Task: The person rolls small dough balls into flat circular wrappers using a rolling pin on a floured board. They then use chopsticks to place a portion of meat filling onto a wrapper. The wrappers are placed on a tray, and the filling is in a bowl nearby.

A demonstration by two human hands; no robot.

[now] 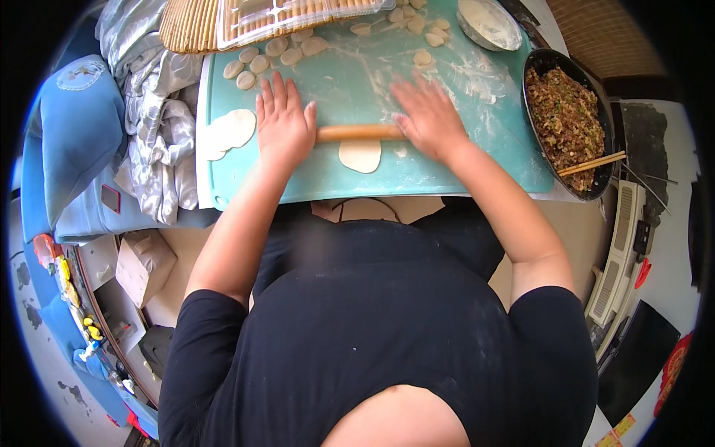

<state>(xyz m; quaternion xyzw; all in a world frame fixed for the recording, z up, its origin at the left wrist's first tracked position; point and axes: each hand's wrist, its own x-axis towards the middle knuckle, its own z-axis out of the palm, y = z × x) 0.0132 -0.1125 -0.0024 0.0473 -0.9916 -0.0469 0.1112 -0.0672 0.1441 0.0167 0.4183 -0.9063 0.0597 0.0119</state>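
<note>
A wooden rolling pin (359, 132) lies crosswise on the green board, over the far part of a flat dough wrapper (360, 156). My left hand (286, 123) rests palm down on the pin's left end, fingers stretched out and pointing away from me. On the right end lies my right hand (430, 119), also flat with fingers spread; its fingertips are smeared by motion. A few rolled wrappers (232, 132) overlap just left of my left hand. Beyond it sit several small flattened dough pieces (277, 48).
The floured green board (477, 141) covers the table. At its right stands a black pan (527, 112) of minced filling with chopsticks (592, 163) across it. A bowl of flour (488, 24) is at the far right. A bamboo tray (186, 26) with a clear plastic tray lies far left.
</note>
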